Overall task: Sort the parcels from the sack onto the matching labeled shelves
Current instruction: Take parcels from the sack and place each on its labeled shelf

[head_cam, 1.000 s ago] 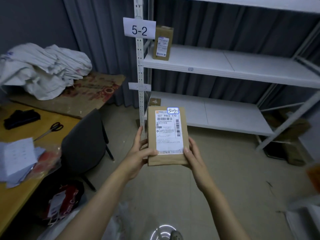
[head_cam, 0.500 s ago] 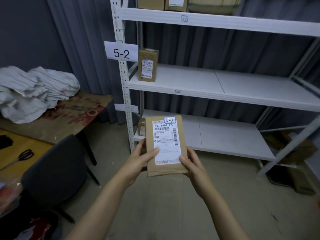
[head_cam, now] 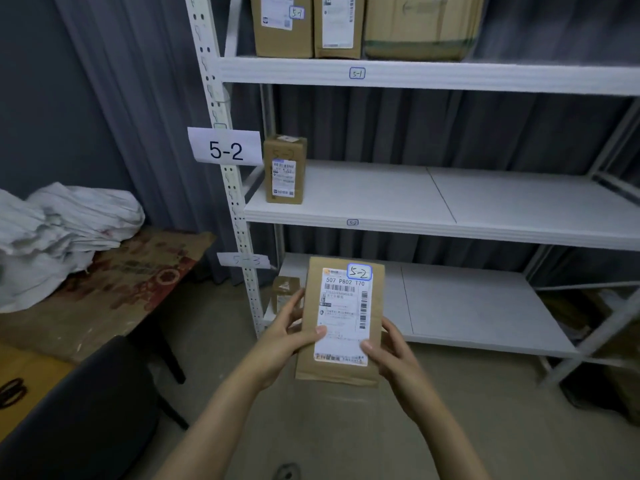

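Note:
A flat brown parcel (head_cam: 341, 370) with a white shipping label and a blue tag reading 5-2 is upright in front of me. My left hand (head_cam: 287, 336) grips its left edge and my right hand (head_cam: 389, 355) grips its lower right edge. Behind it stands a white shelf rack. The middle shelf (head_cam: 433, 209) carries a 5-2 sign (head_cam: 225, 147) on the post and one upright brown box (head_cam: 284, 169) at its left end. The top shelf (head_cam: 415, 75), tagged 5-1, holds three boxes. A small box (head_cam: 284, 289) sits on the bottom shelf (head_cam: 485, 317).
White sacks (head_cam: 65, 233) lie piled on a cardboard-covered table (head_cam: 114, 289) at left. A dark chair (head_cam: 90, 410) stands at lower left beside a yellow desk (head_cam: 20, 382). Brown boxes (head_cam: 616, 386) sit on the floor at far right, behind the rack's leg.
My view has tilted up and moved closer to the rack, bringing the top shelf's boxes into sight. The parcel stays held in both hands.

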